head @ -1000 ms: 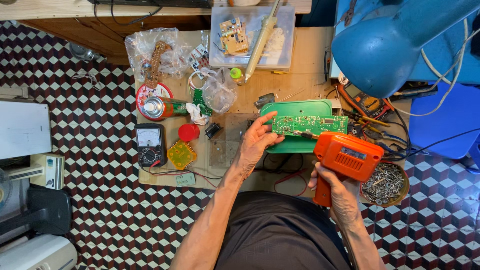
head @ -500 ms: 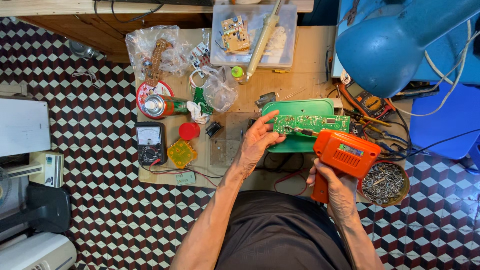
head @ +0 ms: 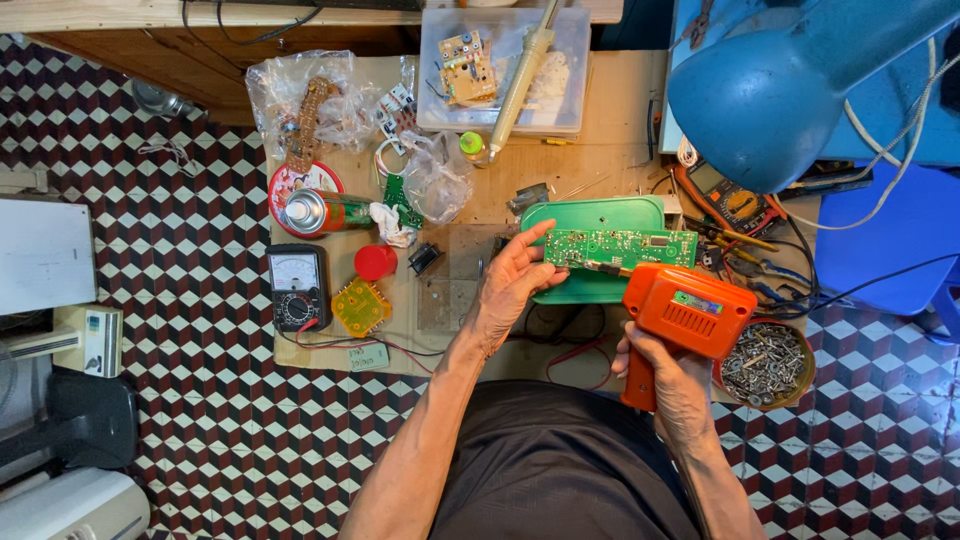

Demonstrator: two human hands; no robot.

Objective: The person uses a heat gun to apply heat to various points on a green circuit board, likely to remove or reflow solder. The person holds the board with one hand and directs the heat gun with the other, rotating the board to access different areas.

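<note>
1. One low wooden worktable (head: 600, 175) stands on a floor (head: 180, 200) of red, black and white cube-pattern tiles; a person sits at its near edge, seen from above.
2. Off the table's left side sit one white box-shaped unit (head: 45, 255) and, nearer the viewer, some further pale and black appliances too cropped to identify.
3. On the left part of the table lie one analogue multimeter (head: 297, 285) with a black case, one yellow square part (head: 361, 306), one red cap (head: 375, 262) and one spray can (head: 325, 211) lying on its side.
4. Behind them are two crumpled clear plastic bags; the left bag (head: 310, 100) holds a brown strip board.
5. One clear plastic tray (head: 575, 95) at the back holds small boards, with one cream-handled tool (head: 520, 75) lying across it.
6. The left hand (head: 515, 280) holds one long green circuit board (head: 620, 246) by its left end, fingers curled around the edge, over one green plastic casing (head: 600, 213).
7. The right hand (head: 675, 385) is wrapped tightly around the grip of one orange soldering gun (head: 685, 312), its tip touching the board.
8. One round bowl (head: 800, 385) full of screws sits just right of the gun.
9. One blue desk lamp (head: 760, 100) hangs over the right end, above a second multimeter (head: 735, 200) and tangled wires.
</note>
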